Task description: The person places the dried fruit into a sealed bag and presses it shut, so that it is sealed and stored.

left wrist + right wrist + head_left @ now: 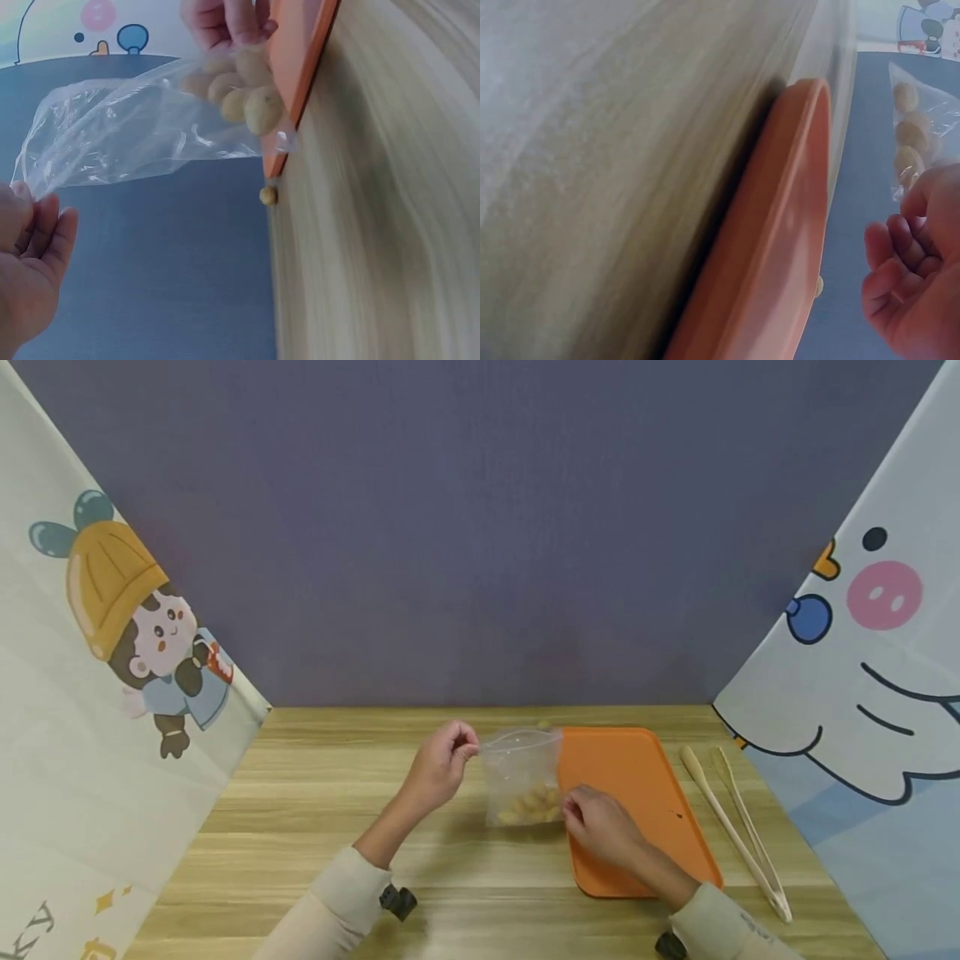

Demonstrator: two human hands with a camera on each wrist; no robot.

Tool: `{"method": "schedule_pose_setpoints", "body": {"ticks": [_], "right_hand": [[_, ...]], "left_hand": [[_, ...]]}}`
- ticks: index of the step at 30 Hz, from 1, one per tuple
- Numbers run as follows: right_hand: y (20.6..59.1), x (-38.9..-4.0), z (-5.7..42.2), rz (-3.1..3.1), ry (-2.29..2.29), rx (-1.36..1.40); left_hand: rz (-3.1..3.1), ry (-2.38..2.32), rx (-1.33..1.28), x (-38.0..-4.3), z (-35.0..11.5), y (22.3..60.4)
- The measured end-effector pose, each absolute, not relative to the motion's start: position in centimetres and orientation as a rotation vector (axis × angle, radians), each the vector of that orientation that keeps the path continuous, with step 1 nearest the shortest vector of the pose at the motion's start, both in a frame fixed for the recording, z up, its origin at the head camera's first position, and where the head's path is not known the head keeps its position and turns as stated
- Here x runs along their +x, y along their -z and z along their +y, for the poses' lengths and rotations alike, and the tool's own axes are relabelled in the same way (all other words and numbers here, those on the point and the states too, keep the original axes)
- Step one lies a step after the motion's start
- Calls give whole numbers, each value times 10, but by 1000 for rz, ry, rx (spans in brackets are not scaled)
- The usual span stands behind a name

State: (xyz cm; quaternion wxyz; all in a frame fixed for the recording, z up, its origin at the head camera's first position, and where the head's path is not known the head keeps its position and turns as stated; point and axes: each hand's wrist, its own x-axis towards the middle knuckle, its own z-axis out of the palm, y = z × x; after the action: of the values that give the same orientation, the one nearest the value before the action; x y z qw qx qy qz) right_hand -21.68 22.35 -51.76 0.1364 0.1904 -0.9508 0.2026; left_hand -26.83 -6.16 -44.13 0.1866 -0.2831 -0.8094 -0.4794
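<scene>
A clear zip bag (513, 768) hangs between my two hands, with several small, round, yellow-brown pieces (534, 804) gathered at its bottom. My left hand (442, 766) pinches the bag's top left corner between thumb and fingers. At the lower right corner, my right hand (603, 828) pinches the plastic with curled fingers, over the left edge of an orange tray (618, 760). The left wrist view shows the bag (112, 135) stretched between the hands, its round pieces (262, 110) next to the right fingers.
One loose round piece (268, 196) lies on the wooden table (300, 827) behind the bag, close to the tray's far edge. Wooden tongs (738, 827) lie to the right of the tray. A dark grey panel (487, 527) stands at the back, with printed cloths (900, 710) at both sides.
</scene>
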Motion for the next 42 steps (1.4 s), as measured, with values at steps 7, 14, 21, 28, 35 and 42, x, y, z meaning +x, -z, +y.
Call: {"method": "schedule_pose_setpoints", "body": {"ticks": [7, 14, 21, 28, 35, 42], "right_hand": [[524, -215, 224, -2737, -569, 562], [528, -214, 228, -2669, -709, 585], [510, -225, 230, -2618, -947, 652], [480, -234, 231, -2650, -1123, 541], [461, -240, 225, -2592, -1281, 517], [452, -242, 220, -2492, -1271, 503]], "left_hand": [[-2268, 1230, -792, -271, -62, 438], [-2226, 1216, -851, -270, -55, 435], [-2184, 1178, -898, -270, -51, 434], [-2184, 1201, -916, -269, -49, 440], [-2148, 1289, -932, -270, -47, 443], [-2188, 1486, -846, -270, -49, 446]]}}
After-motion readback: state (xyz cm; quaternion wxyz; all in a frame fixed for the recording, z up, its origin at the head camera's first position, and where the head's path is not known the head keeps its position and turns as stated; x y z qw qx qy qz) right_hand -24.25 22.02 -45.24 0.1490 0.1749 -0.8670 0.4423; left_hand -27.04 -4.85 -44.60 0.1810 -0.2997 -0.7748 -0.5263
